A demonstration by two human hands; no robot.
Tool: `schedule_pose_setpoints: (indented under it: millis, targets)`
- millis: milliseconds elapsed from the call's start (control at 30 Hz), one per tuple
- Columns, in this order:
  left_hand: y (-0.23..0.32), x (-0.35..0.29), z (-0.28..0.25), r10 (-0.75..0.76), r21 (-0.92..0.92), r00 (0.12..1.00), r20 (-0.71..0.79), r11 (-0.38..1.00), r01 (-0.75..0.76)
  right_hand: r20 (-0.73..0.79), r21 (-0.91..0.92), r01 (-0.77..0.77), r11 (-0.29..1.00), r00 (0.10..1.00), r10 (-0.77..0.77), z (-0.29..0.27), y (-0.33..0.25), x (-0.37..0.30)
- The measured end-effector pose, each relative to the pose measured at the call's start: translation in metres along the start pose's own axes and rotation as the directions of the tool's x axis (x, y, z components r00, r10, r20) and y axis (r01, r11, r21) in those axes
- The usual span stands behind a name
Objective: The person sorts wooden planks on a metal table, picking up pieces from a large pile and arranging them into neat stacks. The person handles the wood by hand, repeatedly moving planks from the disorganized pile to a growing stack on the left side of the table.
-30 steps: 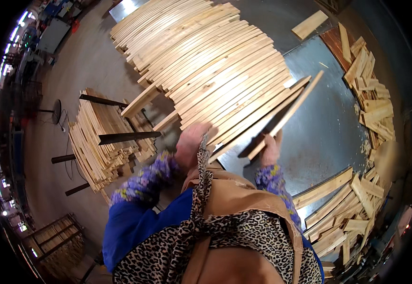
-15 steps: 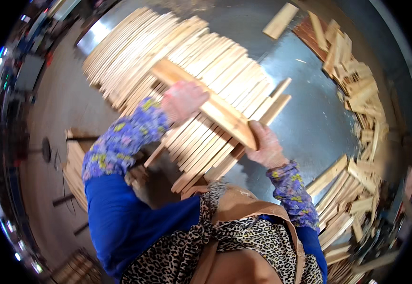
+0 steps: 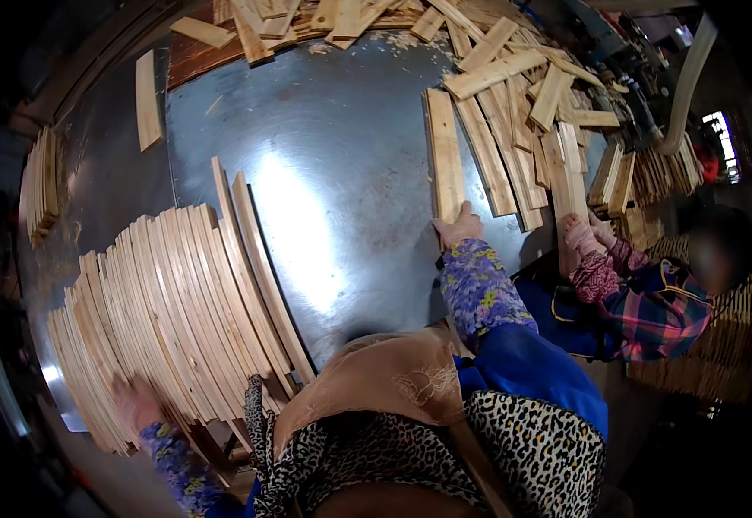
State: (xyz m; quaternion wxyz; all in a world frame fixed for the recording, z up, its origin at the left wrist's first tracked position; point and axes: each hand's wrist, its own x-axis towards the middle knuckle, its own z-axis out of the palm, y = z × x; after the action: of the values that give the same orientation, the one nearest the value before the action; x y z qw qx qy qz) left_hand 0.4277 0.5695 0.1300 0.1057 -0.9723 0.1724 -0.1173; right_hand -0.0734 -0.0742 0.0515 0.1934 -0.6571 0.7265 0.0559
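The right hand [image 3: 460, 227] has its grip clamped on the near end of a board [image 3: 447, 160] on the right side of the tabletop [image 3: 367, 147]. The left hand [image 3: 137, 403], blurred, is at the row of strips [image 3: 173, 293] on the tabletop's left; whether its grip is apart or together, I cannot tell. A heap of wood [image 3: 499, 73] covers the tabletop's far right corner. At the tabletop's right edge, a co-worker [image 3: 657, 315] handles a plank [image 3: 563, 186].

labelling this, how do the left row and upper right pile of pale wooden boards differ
The left row of pale wooden boards is packed nearly parallel; the upper right pile lies crossed at mixed angles. The row shows mostly narrow edges, the pile mostly broad faces. Both are pale wood.
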Motion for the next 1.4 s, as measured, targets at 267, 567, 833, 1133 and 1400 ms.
schedule_pose_setpoints:
  millis: [267,567,833,1133,1400]
  targets:
    - [0.489,-0.119,-0.105,0.809,-0.908,0.432,0.398,0.282,0.309,0.126,0.612,0.427,0.665,0.779,-0.615,0.062,-0.013,-0.084]
    - [0.439,-0.143,-0.012,0.479,-0.752,0.592,0.649,0.525,0.399,-0.19,-0.145,0.241,0.959,0.945,-0.267,-0.057,0.087,0.164]
    - [0.398,-0.174,-0.03,0.374,-0.513,0.913,0.163,0.823,-0.246,0.21,-0.054,0.192,0.98,0.962,-0.177,-0.081,0.04,0.171]
    - [0.291,-0.187,-0.087,-0.004,-0.806,0.843,0.538,0.291,0.515,0.692,0.344,0.652,0.676,0.31,-0.652,0.065,-0.109,-0.15]
    - [0.012,-0.134,-0.027,-0.478,-0.627,0.83,0.287,0.561,0.54,0.834,0.408,0.661,0.63,0.011,-0.551,0.143,-0.148,-0.275]
